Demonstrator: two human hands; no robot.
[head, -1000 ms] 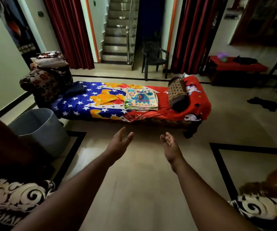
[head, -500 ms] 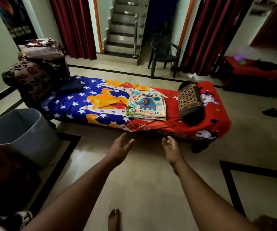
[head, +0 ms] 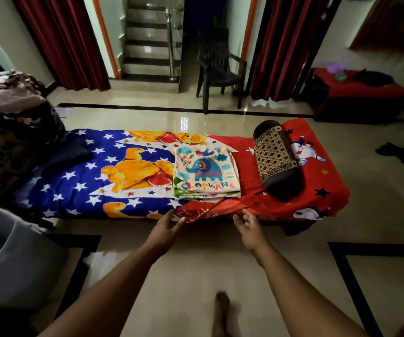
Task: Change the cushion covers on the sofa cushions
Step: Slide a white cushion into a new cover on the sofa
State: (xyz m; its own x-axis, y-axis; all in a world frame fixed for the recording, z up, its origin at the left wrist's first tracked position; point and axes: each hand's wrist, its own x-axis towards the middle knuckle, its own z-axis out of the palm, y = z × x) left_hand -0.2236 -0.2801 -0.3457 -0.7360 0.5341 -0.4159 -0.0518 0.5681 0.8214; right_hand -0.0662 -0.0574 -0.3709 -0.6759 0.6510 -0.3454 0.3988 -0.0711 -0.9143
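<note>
A folded stack of cushion covers [head: 207,172], the top one printed with a blue elephant, lies on a low cot with a blue, yellow and red cartoon sheet [head: 123,171]. To its right lies a brown patterned bolster [head: 275,158]. My left hand [head: 165,228] and my right hand [head: 249,226] reach forward, both open and holding nothing, just short of the sheet's front edge below the stack. Dark floral cushions [head: 6,144] are piled at the cot's left end.
A grey bin [head: 13,261] stands at the lower left. A dark plastic chair [head: 216,69] and stairs [head: 147,45] are behind the cot. A red-covered table [head: 356,93] is at the right, and dark cloth [head: 401,155] lies on the floor. My bare foot [head: 221,310] is below.
I have walked closer to the cot. Both open hands have advanced from mid-floor to the front edge of the sheet below the folded covers.
</note>
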